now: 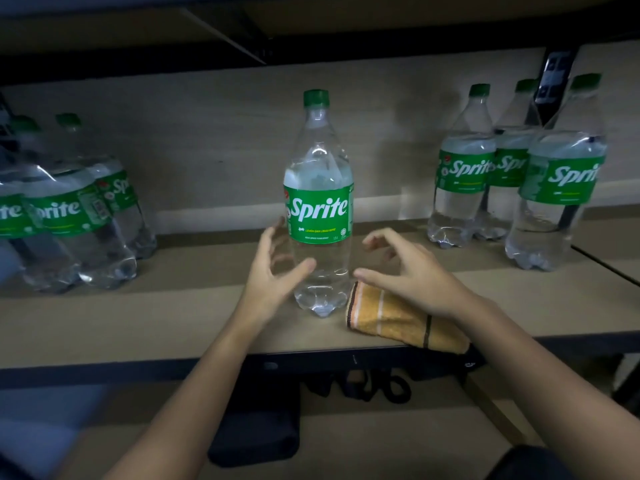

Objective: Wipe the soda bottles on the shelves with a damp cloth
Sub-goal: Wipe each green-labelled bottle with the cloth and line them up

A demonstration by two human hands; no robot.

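A clear plastic Sprite bottle [320, 202], green cap and green label, stands upright at frame centre on the tan shelf [138, 317]. The left hand [273, 271] and right hand [408, 271] flank it, fingers spread wide, gripping nothing. A folded orange striped terry cloth [391, 317] lies beneath the right hand, just beside the bottle's base.

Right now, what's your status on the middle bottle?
Left hand and right hand open, flanking the middle Sprite bottle, gripping nothing. Bottle upright on shelf. Striped cloth lies under right hand. Nothing blocking.
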